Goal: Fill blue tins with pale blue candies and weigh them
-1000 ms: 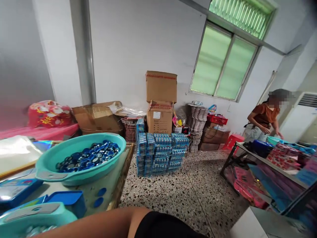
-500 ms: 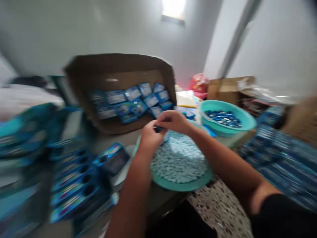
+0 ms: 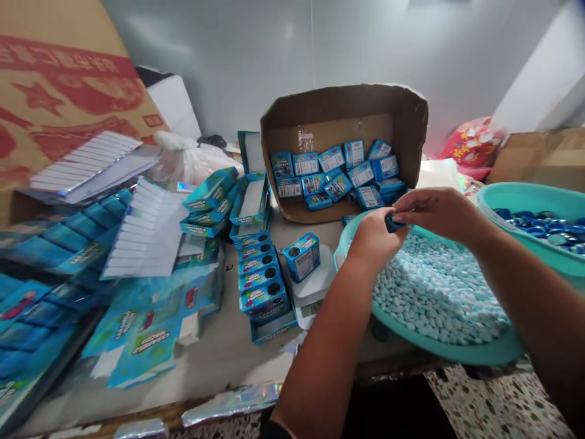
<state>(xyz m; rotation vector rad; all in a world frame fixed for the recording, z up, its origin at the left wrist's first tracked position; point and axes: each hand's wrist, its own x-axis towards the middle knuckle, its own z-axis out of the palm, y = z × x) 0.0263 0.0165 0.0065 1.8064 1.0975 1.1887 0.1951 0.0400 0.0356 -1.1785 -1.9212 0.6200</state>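
Observation:
My left hand (image 3: 375, 239) and my right hand (image 3: 434, 210) meet above the far rim of a teal basin (image 3: 475, 353) full of pale blue tablets (image 3: 429, 292). Both hands pinch one small dark blue round container (image 3: 392, 223) between their fingers. A small blue printed box (image 3: 301, 256) stands on a white scale (image 3: 313, 286) just left of the basin. Behind the hands lies a cardboard box (image 3: 342, 110) on its side, holding several blue boxes (image 3: 333, 177).
A second teal basin (image 3: 525, 201) with dark blue lids (image 3: 543, 228) sits at the right. Rows of blue boxes (image 3: 260, 280), flat unfolded cartons (image 3: 146, 323) and white card stacks (image 3: 141, 231) cover the table's left. A large cardboard sheet (image 3: 59, 91) leans at far left.
The view swung from the room with its stacked boxes and a co-worker down to the table. My hands came together over the tablet basin, holding the small dark container.

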